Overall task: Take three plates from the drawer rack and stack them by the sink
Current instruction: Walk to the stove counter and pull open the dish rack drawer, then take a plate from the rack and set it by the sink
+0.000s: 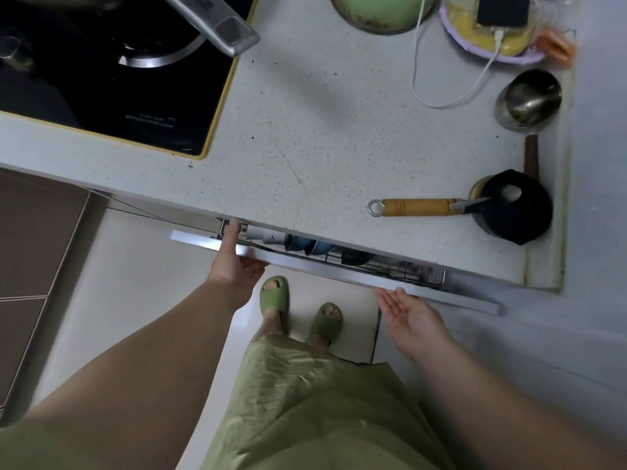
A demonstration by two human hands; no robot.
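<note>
our left fingers [231, 232] hook over the top edge of the drawer front [305, 262], thumb under, so the left hand [234, 266] is gripping that panel. our right fingers [390, 298] are spread and open, palm up, just below the front's right part, and we cannot tell if they touch it. the right hand [412, 320] holds nothing.

we judge the step as pulling the drawer out; it is only a little way open, with most of it under the worktop [322, 147]. to do it well we'd pull straight toward us with both hands on the front, evenly, so it does not skew on its runners, and slowly so the crockery does not rattle. our feet in green slippers [274, 293] stand right under the drawer's path, so we'd step back.

the wire rack [390, 266] inside shows through the narrow gap. in it we see bluish bowls [305, 245] standing on edge, something dark [353, 257] beside them and a whitish piece [268, 237] at the left. the plates are not clearly in view; we guess they sit further back in the rack. no plates are stacked yet, and the sink is out of view.

on the worktop: a steel cup [527, 100], empty as far as we see, a black pot [512, 206] with a wooden-handled tool [417, 207] in it, and a green bowl [380, 11] at the top edge.
</note>
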